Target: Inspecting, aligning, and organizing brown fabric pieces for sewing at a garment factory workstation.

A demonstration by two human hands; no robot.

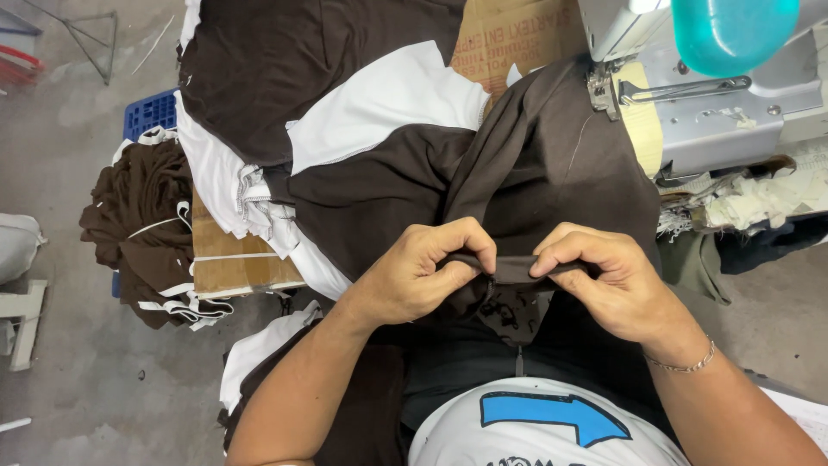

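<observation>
Brown cloth (pixel 552 164), dark and soft, drapes from the sewing machine (pixel 716 112) at upper right down to the person's lap. Both hands grip one folded edge of it, close together, near the middle of the view.

Left hand (pixel 414 276): fingers curled, thumb and forefinger pinching the fold from the left side. Right hand (pixel 604 280): same hold from the right, fingertips pressed together on the edge, knuckles up. A thin bracelet (pixel 686 364) sits on the right wrist. The two pinches nearly touch; a short stretch of edge runs taut between them.

Behind the hands, a stack of brown and white pieces (pixel 345 129) lies on cardboard (pixel 233 259). Further left, a heap of brown garments with white trim (pixel 147 224) rests over a blue crate (pixel 151 112) on the grey floor. A teal bottle (pixel 733 30) stands on top of the machine. White scraps (pixel 759 203) pile beside the machine base.
</observation>
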